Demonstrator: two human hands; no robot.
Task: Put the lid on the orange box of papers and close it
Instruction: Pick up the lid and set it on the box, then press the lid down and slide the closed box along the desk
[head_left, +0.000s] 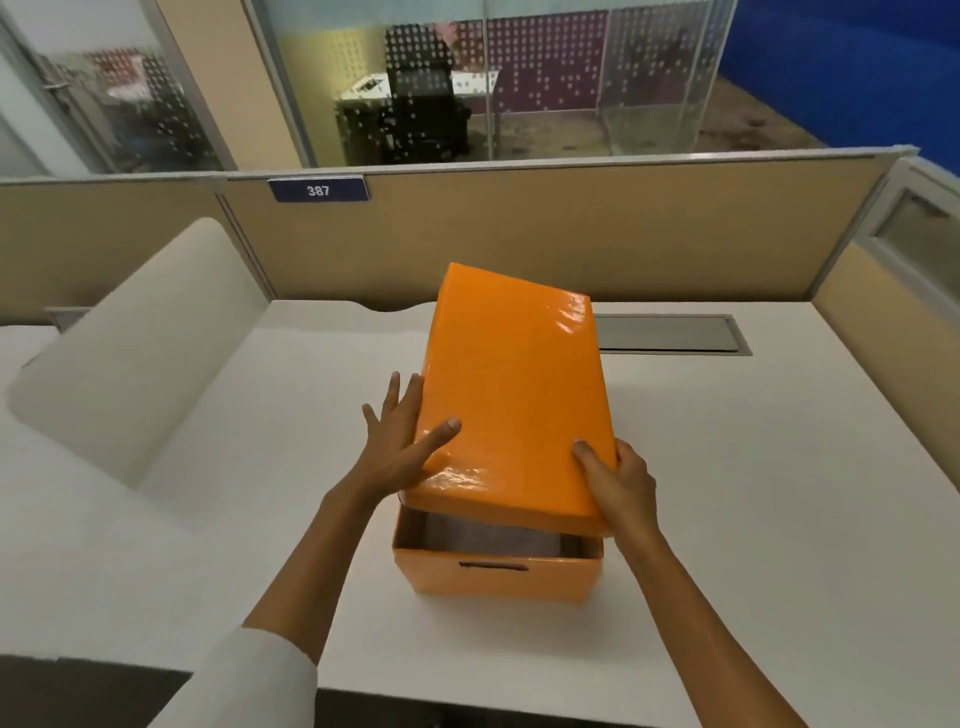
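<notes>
Glossy orange rectangular lid (511, 395) held tilted above open orange cardboard box (496, 574), near edge low over box mouth, far end raised; near part of opening uncovered, pale papers (488, 538) visible inside. Box stands on white desk (727, 467), slot handle facing viewer. Left hand (397, 449) flat against lid's left side, fingers spread, thumb pressed on top. Right hand (621, 480) clasps near right corner, thumb on top, fingers curled over the edge. Both forearms extended forward; white sleeve (249, 680) on left arm.
</notes>
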